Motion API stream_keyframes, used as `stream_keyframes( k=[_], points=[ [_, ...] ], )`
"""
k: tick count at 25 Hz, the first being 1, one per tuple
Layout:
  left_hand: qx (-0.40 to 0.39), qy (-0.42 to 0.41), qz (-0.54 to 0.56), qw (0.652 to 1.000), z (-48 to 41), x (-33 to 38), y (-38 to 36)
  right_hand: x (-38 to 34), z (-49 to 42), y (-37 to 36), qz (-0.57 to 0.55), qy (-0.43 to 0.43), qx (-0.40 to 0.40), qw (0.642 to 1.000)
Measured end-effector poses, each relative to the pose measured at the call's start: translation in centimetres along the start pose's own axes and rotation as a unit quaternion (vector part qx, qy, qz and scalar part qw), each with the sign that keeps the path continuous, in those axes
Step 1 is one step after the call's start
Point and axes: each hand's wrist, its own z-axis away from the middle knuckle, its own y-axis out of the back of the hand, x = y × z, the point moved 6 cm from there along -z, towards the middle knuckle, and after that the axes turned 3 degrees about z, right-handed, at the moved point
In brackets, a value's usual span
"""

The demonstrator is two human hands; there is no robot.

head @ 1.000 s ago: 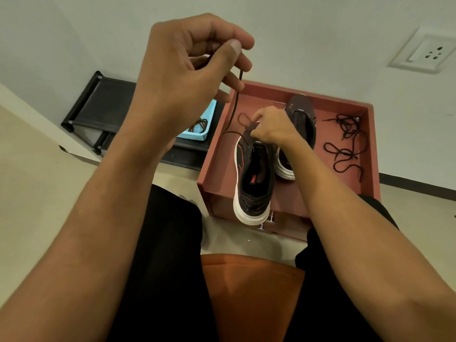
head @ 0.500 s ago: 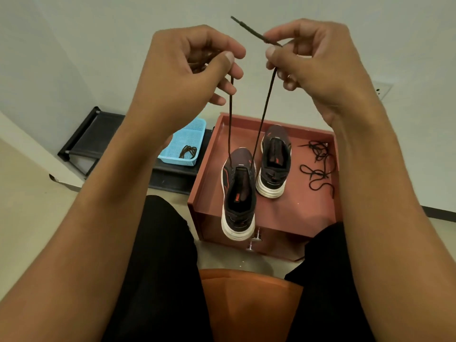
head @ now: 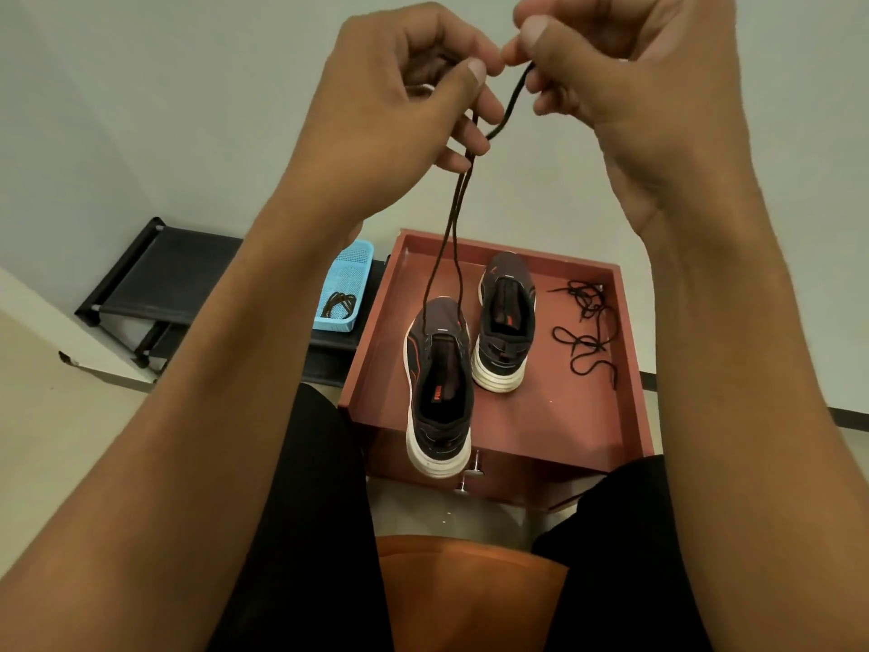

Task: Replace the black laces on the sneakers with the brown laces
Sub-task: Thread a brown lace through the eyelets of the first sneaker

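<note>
Head view: brown lace [head: 450, 218], a thin, limp, light cord, probably slippery and best pinched near its ends, runs in two strands from the near sneaker [head: 439, 383] in the red tray [head: 541, 416] up to pinching left hand [head: 399, 101] and right hand [head: 625, 87].

Black cloth [head: 301, 510] covers both thighs; forearms [head: 188, 463] bare

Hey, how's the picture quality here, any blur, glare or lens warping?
Head view: wide-angle warping stretches the forearms and skews the red tray; lighting is dim and warm, no glare; left hand, right hand and brown lace look reasonably sharp.
</note>
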Motion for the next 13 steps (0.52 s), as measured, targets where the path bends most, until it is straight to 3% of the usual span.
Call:
stream_keyframes(
  k=[8,13],
  points=[
    [0.030,0.035,0.037,0.998,-1.6,-7.7,-2.7,8.0,0.8,-0.2,-0.055,-0.029,0.041,0.997],
    [0.096,0.125,-0.010,0.987,-1.9,-18.2,-3.5,16.0,2.1,1.4,0.021,-0.067,0.117,0.991]
  ],
)
